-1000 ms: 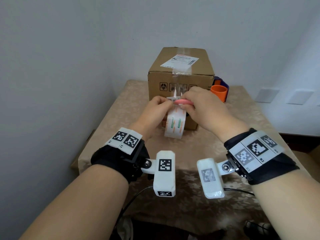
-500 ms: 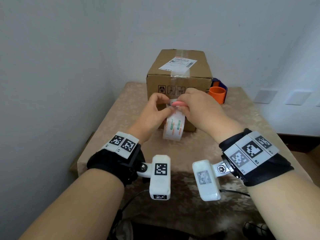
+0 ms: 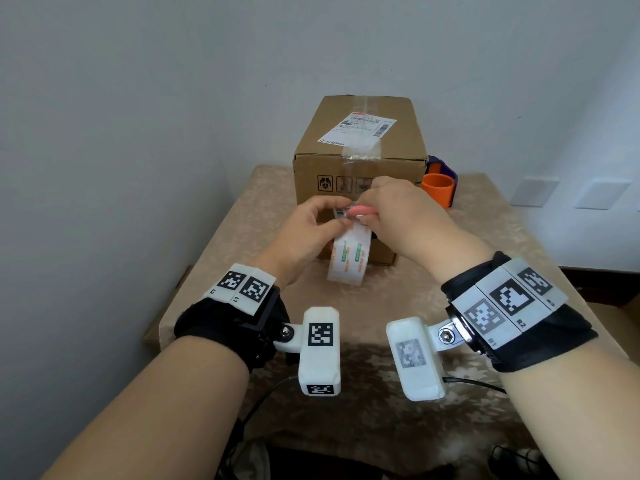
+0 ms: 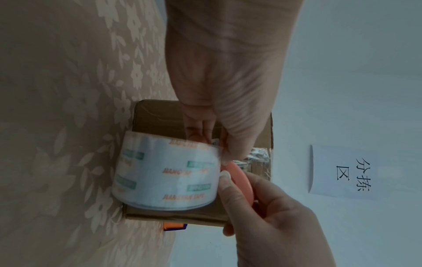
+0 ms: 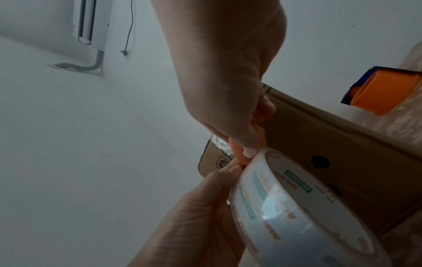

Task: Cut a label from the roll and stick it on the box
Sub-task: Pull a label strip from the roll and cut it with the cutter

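Just in front of the cardboard box, both hands meet above the surface. The left hand pinches the free strip drawn up from the label roll, which hangs below. The right hand grips a pink cutter, its fingers curled round it, against that strip.

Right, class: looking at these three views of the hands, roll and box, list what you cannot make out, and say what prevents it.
- Pink cutter: its blade, hidden under the right hand in all views.
- Whether the strip is cut through: the left hand covers it in the head view.
- Shipping label text on the box: too small.
- Roll print, left wrist view: blurred.
- Orange holder: partly behind the box.
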